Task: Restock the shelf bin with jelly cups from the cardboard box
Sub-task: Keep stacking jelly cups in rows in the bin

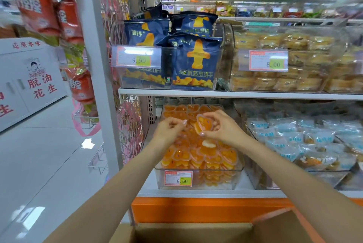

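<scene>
Pinching one jelly cup (204, 124) in the right hand (221, 129), above the far half of the bin (216, 170), already heaped near full. Curling the left hand (170, 128) just left of it; cannot tell whether holding anything. Probably few left to add; inside of the cardboard box (192, 232), nearest, hidden.

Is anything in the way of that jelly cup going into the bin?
Nothing visible. The right hand holds the jelly cup directly above the open bin; only piled jelly cups lie below it.

Bare forearms; pale pinkish nails on left hand (169, 128) and right hand (223, 126).
</scene>
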The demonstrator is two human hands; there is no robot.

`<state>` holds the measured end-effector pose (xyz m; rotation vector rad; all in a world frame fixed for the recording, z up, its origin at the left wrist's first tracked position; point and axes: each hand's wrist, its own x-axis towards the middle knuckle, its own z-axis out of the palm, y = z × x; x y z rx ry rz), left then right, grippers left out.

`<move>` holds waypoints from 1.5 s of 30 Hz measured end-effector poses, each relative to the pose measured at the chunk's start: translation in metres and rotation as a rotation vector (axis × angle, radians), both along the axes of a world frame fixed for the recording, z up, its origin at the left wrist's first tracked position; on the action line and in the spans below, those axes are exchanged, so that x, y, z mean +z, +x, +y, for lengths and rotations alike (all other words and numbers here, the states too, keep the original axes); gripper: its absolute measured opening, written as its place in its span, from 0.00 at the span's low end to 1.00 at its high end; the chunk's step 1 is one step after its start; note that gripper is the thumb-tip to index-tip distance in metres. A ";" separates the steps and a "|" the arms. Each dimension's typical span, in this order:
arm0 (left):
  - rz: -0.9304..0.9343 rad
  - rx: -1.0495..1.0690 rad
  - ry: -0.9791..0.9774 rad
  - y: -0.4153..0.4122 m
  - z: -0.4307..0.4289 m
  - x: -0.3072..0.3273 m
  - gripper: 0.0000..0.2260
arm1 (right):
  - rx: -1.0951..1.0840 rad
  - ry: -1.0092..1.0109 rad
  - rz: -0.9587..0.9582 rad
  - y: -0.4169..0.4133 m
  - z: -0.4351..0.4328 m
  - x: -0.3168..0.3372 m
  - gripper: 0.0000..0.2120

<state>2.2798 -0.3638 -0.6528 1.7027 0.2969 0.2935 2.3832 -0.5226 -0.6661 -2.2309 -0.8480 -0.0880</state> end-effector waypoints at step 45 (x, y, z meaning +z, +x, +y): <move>-0.039 -0.213 0.421 0.040 -0.034 -0.048 0.12 | -0.041 0.037 -0.077 -0.019 -0.048 -0.007 0.18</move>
